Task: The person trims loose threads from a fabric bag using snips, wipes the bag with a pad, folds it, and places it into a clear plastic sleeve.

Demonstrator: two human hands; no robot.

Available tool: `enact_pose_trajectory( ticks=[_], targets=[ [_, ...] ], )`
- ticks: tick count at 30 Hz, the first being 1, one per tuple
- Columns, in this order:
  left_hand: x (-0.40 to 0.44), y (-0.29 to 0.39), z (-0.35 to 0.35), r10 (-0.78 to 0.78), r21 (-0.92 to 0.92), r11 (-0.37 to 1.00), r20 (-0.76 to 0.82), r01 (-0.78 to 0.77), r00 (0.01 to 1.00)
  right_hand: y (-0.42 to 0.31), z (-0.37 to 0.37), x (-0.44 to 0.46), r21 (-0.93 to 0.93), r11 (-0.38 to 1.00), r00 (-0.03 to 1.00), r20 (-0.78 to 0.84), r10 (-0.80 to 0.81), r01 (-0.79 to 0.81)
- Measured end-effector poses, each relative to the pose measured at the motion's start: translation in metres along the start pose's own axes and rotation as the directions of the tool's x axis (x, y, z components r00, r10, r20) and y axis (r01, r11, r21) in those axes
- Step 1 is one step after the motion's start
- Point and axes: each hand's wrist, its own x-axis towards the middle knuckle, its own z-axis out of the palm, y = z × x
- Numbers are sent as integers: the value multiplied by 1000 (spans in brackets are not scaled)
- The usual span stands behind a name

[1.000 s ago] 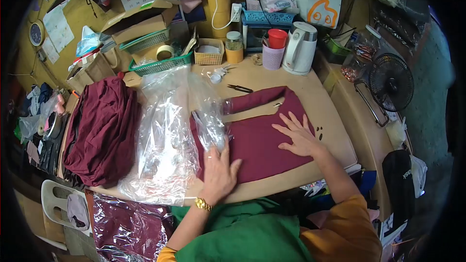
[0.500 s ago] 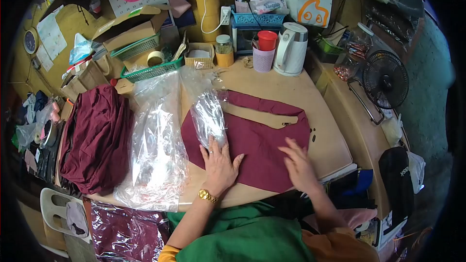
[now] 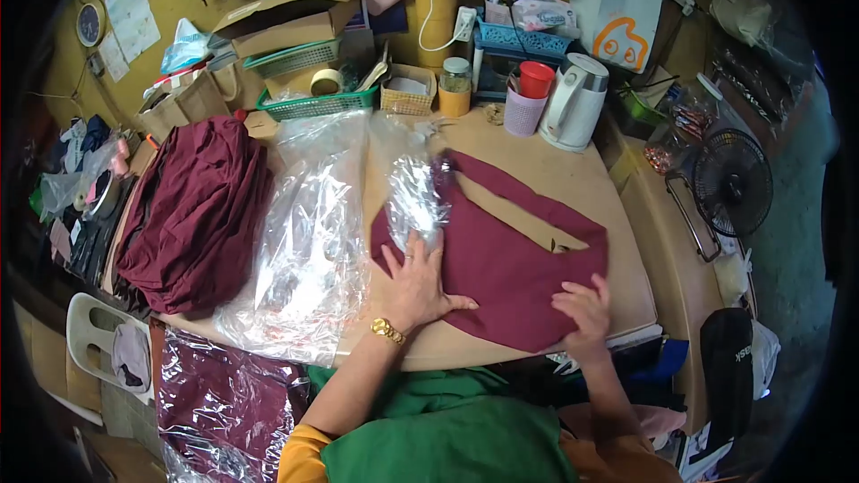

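Note:
A maroon fabric bag [image 3: 501, 279] with a long strap lies flat on the table, a small zipper pull showing near its opening. My left hand [image 3: 419, 284] rests palm down on its left side, fingers spread, with the fingertips at the end of a clear plastic bag [image 3: 414, 186] that overlaps the fabric. At the lower right edge of the maroon bag is my right hand [image 3: 586, 311], its fingers apart and slightly bent; nothing shows in its grasp. Left of these lies a pile of clear plastic bags [image 3: 313, 233].
A heap of maroon fabric [image 3: 197, 215] covers the table's left end. Along the back stand a green basket [image 3: 318, 105], a jar [image 3: 455, 89], a lilac cup [image 3: 524, 114] and a white kettle [image 3: 573, 105]. A black fan [image 3: 732, 181] stands at the right.
The maroon bag has turned clockwise, its right end now lower. My right hand has moved down to its lower right edge, while my left hand stays pressed on it. The view has shifted.

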Motion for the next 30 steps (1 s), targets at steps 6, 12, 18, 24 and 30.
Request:
enact_pose_trajectory(
  ticks=[6,12,18,24,30],
  targets=[
    [-37,43,27,571,-244,794,-15,-557,821,-52,-39,144,-20,979,854,494,-166,202],
    [-71,-3,-50,197,-646,757,366,96,909,8,59,187,102,984,472,881,-20,-148],
    [-135,-65,-104,-211,-777,619,-21,117,977,34,115,165,172,984,709,687,-160,55],
    [-158,-88,-88,-670,-948,112,150,299,727,16,99,178,118,988,565,824,-42,-99],
    [-177,-75,-72,-667,-924,9,280,383,690,11,47,159,7,973,558,820,126,-230]
  ],
)
